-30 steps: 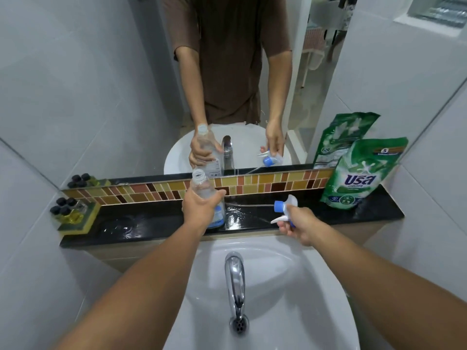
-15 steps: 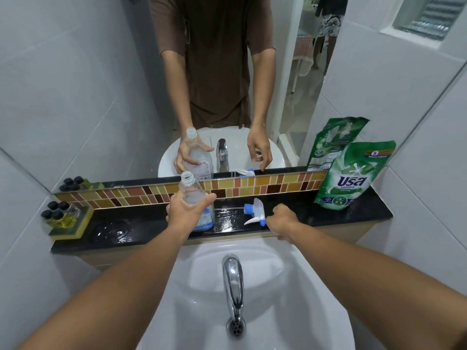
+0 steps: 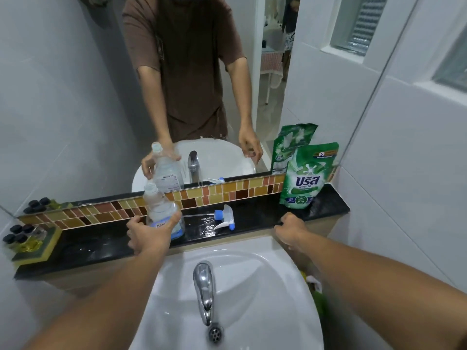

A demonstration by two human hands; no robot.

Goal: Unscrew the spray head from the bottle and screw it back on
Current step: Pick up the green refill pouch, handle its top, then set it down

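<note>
A clear plastic bottle (image 3: pixel 159 208) with a blue-and-white label stands upright on the black ledge (image 3: pixel 255 215), its neck bare. My left hand (image 3: pixel 147 236) wraps the bottle's lower half from the front, thumb spread to the left. The blue-and-white spray head (image 3: pixel 224 218) lies on its side on the wet ledge just right of the bottle, its thin dip tube pointing left toward it. My right hand (image 3: pixel 290 229) hovers at the ledge's front edge, well right of the spray head, loosely curled and holding nothing.
A green refill pouch (image 3: pixel 307 176) leans against the mirror at the right end of the ledge. Several small black-capped bottles (image 3: pixel 21 236) sit on a tray at the left end. Below are the white basin (image 3: pixel 265 299) and chrome tap (image 3: pixel 204 286).
My right hand laid the spray head down on the ledge, let go and drew back to the right. My left hand stayed on the bottle.
</note>
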